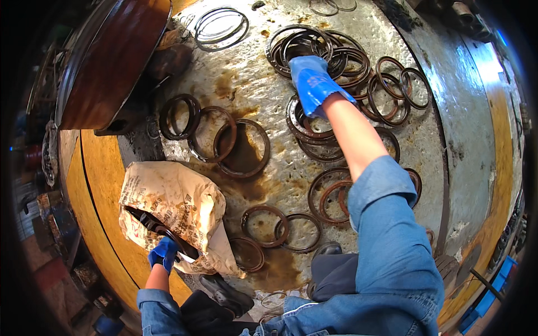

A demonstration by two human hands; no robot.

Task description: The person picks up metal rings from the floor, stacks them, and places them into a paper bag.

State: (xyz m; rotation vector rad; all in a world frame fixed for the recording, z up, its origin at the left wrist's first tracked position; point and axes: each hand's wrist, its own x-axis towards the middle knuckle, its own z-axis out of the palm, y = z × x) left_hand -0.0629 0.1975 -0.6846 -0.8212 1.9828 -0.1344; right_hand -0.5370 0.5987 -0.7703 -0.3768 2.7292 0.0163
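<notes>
My right hand (315, 84), in a blue glove, reaches far forward over a heap of dark, oily rings (354, 55). Its fingers point down among the rings and are hidden behind the back of the glove. At the lower left, my left hand (163, 253), also gloved in blue, is closed at the lower edge of the mouth of a stained brown paper bag (174, 190). Dark, curved ring-like pieces (150, 222) show inside the bag's torn mouth. More rings (290, 120) lie just below my right hand.
Separate rings (241, 173) lie mid-floor, with thin rings (221, 27) farther off. Smaller groups (266, 210) rest near my shoes (227, 294). A large reddish-brown curved metal part (106, 61) stands at the upper left. Dark oil stains (277, 271) mark the floor. A blue object (493, 294) is at the lower right.
</notes>
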